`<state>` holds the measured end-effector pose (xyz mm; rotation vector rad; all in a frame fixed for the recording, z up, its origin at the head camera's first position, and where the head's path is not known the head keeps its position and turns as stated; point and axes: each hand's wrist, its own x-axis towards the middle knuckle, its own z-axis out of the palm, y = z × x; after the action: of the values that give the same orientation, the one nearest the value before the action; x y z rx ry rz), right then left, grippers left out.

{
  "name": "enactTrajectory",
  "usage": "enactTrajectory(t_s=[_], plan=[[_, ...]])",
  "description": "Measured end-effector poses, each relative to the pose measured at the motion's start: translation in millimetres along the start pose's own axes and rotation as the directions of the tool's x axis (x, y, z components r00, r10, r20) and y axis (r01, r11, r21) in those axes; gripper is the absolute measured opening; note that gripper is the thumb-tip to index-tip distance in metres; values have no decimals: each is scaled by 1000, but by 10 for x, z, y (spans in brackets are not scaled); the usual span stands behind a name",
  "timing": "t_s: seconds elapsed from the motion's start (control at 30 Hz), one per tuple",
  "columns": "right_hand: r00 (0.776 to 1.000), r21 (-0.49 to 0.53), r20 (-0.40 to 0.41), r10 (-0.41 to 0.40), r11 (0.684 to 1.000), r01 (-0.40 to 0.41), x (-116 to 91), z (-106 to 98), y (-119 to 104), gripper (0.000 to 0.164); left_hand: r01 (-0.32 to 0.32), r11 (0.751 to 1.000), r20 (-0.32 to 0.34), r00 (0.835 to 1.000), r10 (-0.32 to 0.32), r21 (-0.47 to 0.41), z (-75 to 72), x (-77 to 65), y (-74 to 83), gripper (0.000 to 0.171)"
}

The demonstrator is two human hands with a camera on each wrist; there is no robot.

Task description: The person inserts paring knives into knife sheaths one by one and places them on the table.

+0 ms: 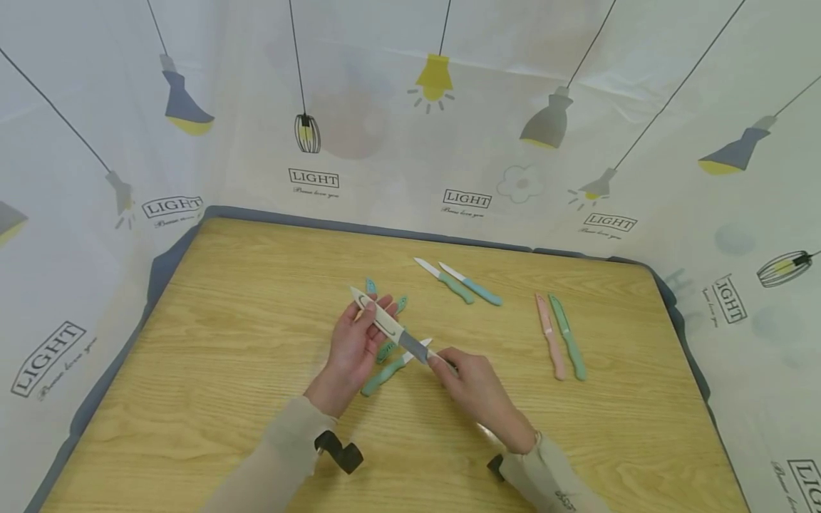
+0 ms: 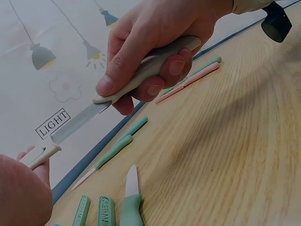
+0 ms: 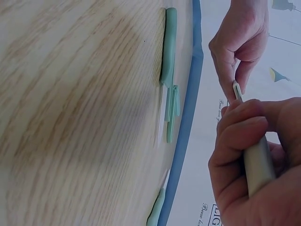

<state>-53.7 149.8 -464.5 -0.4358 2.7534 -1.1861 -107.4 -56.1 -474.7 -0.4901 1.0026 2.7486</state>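
Sheath [image 1: 380, 318] of cream colour lies in the left hand [image 1: 353, 342], whose palm is turned up and whose thumb pinches it against the fingers. To the right, the front of the knife [image 1: 414, 348] is hidden inside this sheath. The right hand [image 1: 477, 385], its back upward, has fingers clamped around the cream handle [image 2: 149, 70], mostly covered in the head view.

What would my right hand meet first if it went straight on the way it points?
Most likely the sheath: your right hand holds the knife, whose blade points into it. Your left hand, holding the sheath, looks next in line, though exact depth is unclear.
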Motion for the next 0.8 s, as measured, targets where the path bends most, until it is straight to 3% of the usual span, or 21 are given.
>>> enactTrajectory(t_s=[0.8], plan=[[999, -16, -18, 36, 999, -36, 35, 9, 0, 27, 11, 1000, 21, 1000, -11, 5, 85, -54, -130, 29]])
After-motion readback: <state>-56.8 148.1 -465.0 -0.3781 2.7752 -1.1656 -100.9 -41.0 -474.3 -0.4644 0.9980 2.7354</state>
